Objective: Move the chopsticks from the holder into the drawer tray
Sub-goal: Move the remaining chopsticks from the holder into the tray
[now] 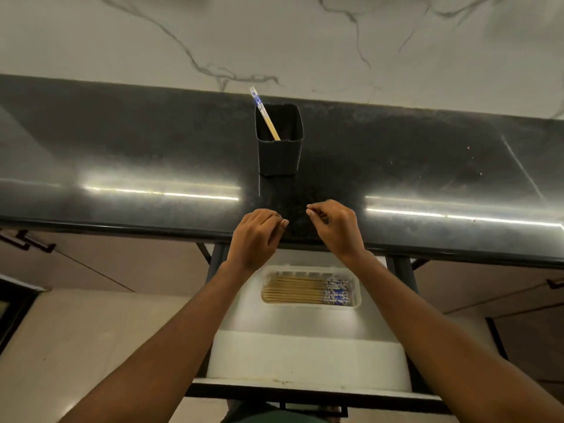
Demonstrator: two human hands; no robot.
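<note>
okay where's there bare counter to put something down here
Bare black counter lies left and right of the holder. Directly before the holder, both hands crowd the front edge. Below, the tray is packed with chopsticks.

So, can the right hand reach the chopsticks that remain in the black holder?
Probably yes. The right hand hovers empty over the dark counter, and nothing stands between it and the black square plastic holder, whose blue-patterned wooden chopsticks lean out at the open top.

Both empty hands, left hand [258, 232] and right hand [334, 222], hover between holder [279, 154] and tray [355, 288].
</note>
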